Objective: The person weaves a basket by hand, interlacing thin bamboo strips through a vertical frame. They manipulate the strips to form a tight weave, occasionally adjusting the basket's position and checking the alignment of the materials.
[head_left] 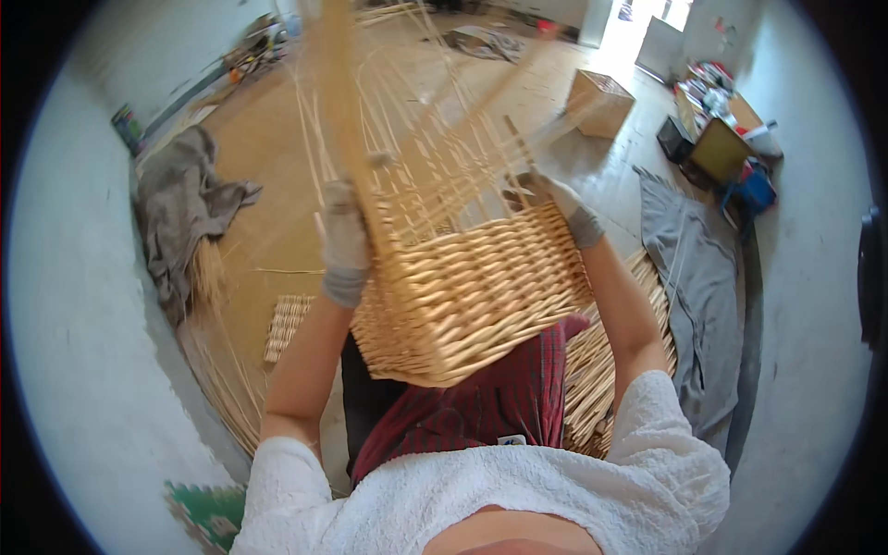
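Golden boxy wicker basket (490,282) needed two-sided support imo; grey-gloved right hand (561,200) pinched rim (481,228); grey-gloved left hand (345,236) blurred, couldn't tell fingers.

Basket (490,287) over lap (472,416), reeds (597,398) at right, box (597,104) beyond

Pale walls (805,268), glossy floor (612,171), bright doorway (627,35) at back

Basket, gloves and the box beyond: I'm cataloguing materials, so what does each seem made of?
Basket: likely willow or similar cane, smooth with a slight sheen, judging by rounded woven strands. Gloves: probably knit fabric, matte and pale, from their snug grey cuffs. Box: perhaps plain cardboard, from flat brown sides.
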`<state>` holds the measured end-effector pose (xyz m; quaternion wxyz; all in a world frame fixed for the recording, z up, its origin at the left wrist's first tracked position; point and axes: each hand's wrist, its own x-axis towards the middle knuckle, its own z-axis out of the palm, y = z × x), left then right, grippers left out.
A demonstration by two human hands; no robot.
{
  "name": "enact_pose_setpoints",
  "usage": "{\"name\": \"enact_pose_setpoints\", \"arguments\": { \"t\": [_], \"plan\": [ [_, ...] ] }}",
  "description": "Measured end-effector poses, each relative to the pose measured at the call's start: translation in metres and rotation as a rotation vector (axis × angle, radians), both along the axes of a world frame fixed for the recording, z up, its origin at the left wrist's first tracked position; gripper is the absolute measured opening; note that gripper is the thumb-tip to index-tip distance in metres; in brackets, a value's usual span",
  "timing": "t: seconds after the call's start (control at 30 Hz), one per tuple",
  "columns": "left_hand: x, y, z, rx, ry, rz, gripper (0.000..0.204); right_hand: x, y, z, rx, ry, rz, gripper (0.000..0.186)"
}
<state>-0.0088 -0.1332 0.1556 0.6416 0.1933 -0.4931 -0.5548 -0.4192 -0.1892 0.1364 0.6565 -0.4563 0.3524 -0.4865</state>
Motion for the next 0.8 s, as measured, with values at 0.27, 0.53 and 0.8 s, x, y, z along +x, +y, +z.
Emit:
{"name": "enact_pose_setpoints", "arguments": {
  "t": [0.27,0.53,0.8],
  "plan": [
    [0.036,-0.143,-0.046,0.079,0.426,-0.554,0.06,0.015,-0.008,0.016,-0.018,-0.124,-0.047,0.044],
    [-0.02,-0.185,-0.173,0.285,0.316,-0.756,0.09,-0.016,-0.01,-0.071,0.077,0.286,-0.4,0.048],
    [-0.051,-0.171,-0.195,0.691,0.075,-0.378,0.058,-0.025,0.016,-0.172,0.197,-0.106,-0.395,0.063]
  ]
}}
